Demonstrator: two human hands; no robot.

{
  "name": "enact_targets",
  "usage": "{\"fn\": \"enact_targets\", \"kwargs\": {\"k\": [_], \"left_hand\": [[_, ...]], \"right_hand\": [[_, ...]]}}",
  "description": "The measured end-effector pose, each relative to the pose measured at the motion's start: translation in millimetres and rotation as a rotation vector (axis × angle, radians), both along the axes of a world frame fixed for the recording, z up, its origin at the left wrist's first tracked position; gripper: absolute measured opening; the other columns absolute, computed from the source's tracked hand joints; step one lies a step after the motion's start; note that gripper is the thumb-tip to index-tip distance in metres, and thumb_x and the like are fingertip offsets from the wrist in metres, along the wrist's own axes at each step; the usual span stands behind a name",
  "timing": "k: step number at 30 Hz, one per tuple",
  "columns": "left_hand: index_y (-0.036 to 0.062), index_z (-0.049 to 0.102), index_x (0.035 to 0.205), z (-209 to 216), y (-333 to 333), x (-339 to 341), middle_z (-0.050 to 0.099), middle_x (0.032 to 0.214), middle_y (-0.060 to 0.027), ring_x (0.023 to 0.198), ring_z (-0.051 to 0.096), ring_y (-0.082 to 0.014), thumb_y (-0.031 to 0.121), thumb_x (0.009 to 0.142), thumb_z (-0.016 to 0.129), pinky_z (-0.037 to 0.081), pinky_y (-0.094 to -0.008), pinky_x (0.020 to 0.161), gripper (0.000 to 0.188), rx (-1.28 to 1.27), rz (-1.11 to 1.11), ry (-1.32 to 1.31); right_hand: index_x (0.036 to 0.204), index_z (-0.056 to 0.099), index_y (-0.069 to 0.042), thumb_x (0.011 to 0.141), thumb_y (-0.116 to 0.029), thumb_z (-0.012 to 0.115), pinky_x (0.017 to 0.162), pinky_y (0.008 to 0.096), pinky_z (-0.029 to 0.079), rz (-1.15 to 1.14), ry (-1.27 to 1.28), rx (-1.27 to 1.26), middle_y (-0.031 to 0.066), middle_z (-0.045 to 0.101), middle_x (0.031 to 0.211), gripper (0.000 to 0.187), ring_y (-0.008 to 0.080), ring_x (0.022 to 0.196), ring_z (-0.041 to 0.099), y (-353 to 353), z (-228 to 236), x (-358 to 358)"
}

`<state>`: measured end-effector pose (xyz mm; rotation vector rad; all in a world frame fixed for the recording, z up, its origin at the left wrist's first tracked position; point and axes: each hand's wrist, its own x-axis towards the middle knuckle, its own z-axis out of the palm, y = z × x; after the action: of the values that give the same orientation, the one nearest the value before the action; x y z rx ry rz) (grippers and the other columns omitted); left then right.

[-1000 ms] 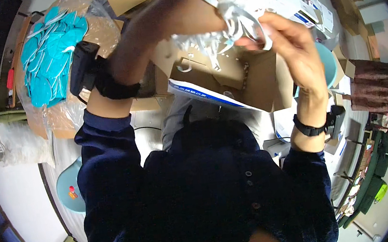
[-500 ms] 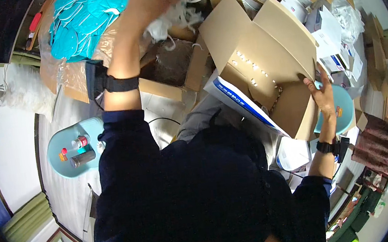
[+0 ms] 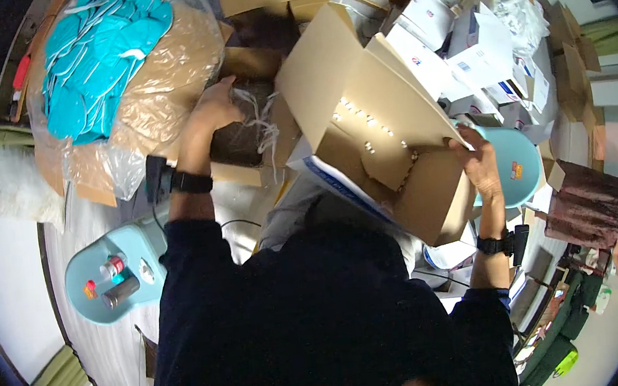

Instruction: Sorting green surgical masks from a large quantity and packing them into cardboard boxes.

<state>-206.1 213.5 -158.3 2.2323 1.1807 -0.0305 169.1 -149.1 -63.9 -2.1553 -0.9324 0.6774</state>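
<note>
My left hand [image 3: 214,112] is over an open cardboard carton [image 3: 238,172] on the floor, its fingers apart. Just beyond the fingertips hang thin white straps [image 3: 263,114], tangled and loose. My right hand [image 3: 478,162] grips the right edge of a large open cardboard box [image 3: 431,198], thumb over the rim. That box is tilted toward me, with a white and blue outer side. Inside it show several small bright white spots, and no larger contents are visible.
At the far left, teal padded pieces [image 3: 103,56] fill a plastic-lined carton. A pale blue tub [image 3: 77,296] with bottles stands left; another blue tub [image 3: 515,162] sits behind my right hand. White boxes [image 3: 479,44] pile up at the far right.
My left hand has come down and nearer from beside the teal pieces, and the white bundle has left its grasp. The large box has shifted slightly left with my right hand on it.
</note>
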Motion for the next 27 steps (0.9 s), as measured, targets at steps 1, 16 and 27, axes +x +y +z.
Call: {"fn": "enact_targets", "kwargs": {"k": [1,16,27], "left_hand": [[0.0022,0.035,0.145,7,-7,-2,0.045,0.141,-0.0243,0.13,0.045,-0.0385,0.015,0.066,0.077,0.037,-0.0395,0.108,0.09,0.137,0.038,-0.049],[0.0188,0.06,0.128,103,-111,44,0.033,0.151,-0.0141,0.138,0.034,-0.0355,0.012,0.058,0.081,0.025,-0.047,0.116,0.074,0.298,-0.56,-0.38],[0.0086,0.053,0.133,51,-76,74,0.048,0.141,-0.0143,0.131,0.047,-0.0271,0.004,0.057,0.088,0.039,-0.0381,0.108,0.083,-0.151,-0.151,-0.756]], "right_hand": [[0.118,0.063,0.005,0.089,-0.017,0.069,0.083,0.0305,0.052,0.039,0.019,0.011,0.0137,0.066,0.116,0.037,0.0195,0.099,0.064,-4,-5,4],[0.129,0.057,-0.001,0.092,-0.044,0.064,0.096,0.0272,0.04,0.131,0.434,-0.011,0.0082,0.062,0.12,0.056,0.0121,0.106,0.053,-4,8,6],[0.141,0.045,0.0,0.088,-0.056,0.059,0.102,0.0348,0.036,0.114,0.86,0.666,0.0117,0.045,0.139,0.078,0.021,0.121,0.045,29,-22,10]]}}
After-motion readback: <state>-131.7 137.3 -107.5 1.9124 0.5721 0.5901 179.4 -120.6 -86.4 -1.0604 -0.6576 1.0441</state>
